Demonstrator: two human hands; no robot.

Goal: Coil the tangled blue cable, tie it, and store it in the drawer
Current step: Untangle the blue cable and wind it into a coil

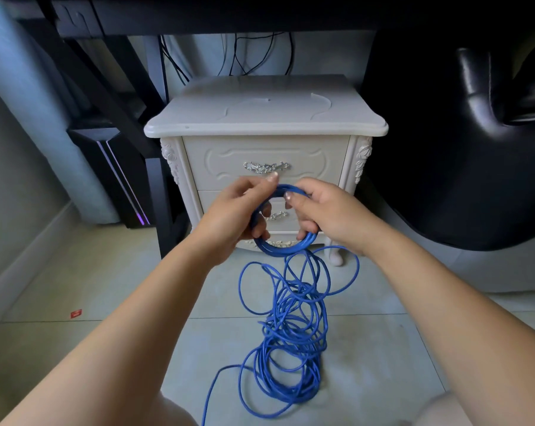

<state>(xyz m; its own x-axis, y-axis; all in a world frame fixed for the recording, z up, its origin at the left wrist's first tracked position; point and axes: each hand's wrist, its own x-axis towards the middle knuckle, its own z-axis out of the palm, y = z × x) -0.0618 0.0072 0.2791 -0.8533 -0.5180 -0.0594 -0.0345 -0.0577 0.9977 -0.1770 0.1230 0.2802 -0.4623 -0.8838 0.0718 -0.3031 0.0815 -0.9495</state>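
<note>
Head view: the left grip (237, 212) is clasping the left side of a small blue coil (275, 251), thumb lying over the top and fingers curling through the ring. The right grip (323, 210) is grasping the coil's right side in much the same way. Together they are holding it in the air in front of the nightstand (266, 118), level with the lower drawer (283, 224), which is showing through the ring.

The rest of the cable (291, 333) is hanging from the coil's underside down to the floor (106, 272), where it is lying in a loose tangle of loops between the forearms. One strand is trailing off toward the bottom edge.

The top drawer (266, 155) is sitting closed, its silver handle (266, 167) just above the grips. A black chair (475, 118) is standing at the right and a computer tower (118, 179) at the left, and a red scrap (76, 314) is lying on the tiles.
</note>
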